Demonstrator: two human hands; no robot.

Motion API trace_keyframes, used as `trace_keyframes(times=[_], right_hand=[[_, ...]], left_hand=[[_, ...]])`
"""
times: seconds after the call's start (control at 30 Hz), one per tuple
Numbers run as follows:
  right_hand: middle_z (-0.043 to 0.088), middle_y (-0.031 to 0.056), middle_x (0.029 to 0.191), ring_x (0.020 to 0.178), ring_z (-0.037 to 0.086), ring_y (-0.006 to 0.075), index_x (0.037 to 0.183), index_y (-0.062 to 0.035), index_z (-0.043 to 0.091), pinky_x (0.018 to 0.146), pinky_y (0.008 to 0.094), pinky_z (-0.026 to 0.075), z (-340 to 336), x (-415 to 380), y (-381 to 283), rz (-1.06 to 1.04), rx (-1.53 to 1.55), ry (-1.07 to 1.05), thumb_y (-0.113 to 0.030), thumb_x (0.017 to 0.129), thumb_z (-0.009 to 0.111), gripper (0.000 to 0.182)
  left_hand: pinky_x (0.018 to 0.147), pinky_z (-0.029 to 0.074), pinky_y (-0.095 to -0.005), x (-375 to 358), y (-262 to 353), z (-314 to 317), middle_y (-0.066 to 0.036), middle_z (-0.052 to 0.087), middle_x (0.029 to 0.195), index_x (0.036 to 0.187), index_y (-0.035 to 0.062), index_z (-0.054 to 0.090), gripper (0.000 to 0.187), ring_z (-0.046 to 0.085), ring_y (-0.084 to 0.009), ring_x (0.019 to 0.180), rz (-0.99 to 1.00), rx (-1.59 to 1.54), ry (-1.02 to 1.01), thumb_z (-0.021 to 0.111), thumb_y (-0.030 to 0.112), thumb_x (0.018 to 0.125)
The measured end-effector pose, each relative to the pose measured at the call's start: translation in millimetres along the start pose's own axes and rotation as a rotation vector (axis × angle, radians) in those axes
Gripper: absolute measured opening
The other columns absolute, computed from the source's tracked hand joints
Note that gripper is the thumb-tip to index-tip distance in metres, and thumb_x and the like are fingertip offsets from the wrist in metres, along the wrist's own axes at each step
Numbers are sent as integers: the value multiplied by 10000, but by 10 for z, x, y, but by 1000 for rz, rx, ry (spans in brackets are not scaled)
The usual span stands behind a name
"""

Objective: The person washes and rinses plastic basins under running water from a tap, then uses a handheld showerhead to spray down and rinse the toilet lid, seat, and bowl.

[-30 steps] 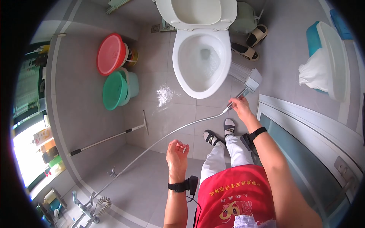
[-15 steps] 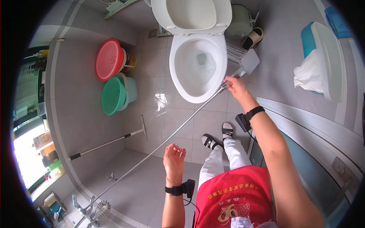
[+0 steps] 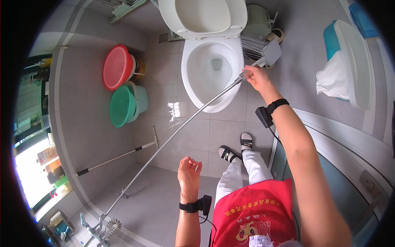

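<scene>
My right hand grips the handle of a hand shower, beside the right rim of the white toilet bowl. The square shower head is to the right of the bowl, with thin streaks like water jets at its left. A taut metal hose runs from the handle down to the wall tap. My left hand is raised below the hose, palm up and fingers curled, with a small white thing at the fingertips. The toilet lid and seat are up.
Red and green basins stand at the left wall, near a bucket. A squeegee leans below them. A grey-green bin and sandals are behind the shower head. A teal-and-white container hangs at the right.
My right hand and the shower head have moved up, away from my body, lifting the hose across the bowl's lower rim. My left hand has barely moved.
</scene>
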State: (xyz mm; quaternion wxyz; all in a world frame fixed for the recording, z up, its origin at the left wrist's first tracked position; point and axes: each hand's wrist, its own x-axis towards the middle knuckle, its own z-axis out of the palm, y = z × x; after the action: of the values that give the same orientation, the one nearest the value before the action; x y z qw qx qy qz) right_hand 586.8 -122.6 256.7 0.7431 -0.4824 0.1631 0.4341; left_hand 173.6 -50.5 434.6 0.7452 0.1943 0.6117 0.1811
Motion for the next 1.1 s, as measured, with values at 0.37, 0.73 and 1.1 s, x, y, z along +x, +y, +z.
trace_keyframes(times=[0.37,0.73,1.1], right_hand=[[612,90,718,579,507,141,820,-17,571,600,275,446,-208,-190,421,78,-32,60,-49,793,678,116],[624,98,813,736,584,169,890,-32,561,639,272,480,-544,-1031,1422,229,-3,89,-27,803,669,139],[618,57,873,842,606,160,897,-72,570,703,277,472,-514,-1684,2112,319,-64,32,-72,820,680,134]], left_hand=[[866,441,-367,-19,-55,22,-1,542,783,852,101,550,133,529,-148,792,-14,-13,1,552,195,946],[845,452,-362,-70,-58,0,1,547,783,850,110,548,128,535,-145,781,-16,-5,12,541,186,953],[837,446,-365,-96,-98,-48,-2,530,776,880,105,533,96,536,-144,765,-23,-23,-7,542,168,952]])
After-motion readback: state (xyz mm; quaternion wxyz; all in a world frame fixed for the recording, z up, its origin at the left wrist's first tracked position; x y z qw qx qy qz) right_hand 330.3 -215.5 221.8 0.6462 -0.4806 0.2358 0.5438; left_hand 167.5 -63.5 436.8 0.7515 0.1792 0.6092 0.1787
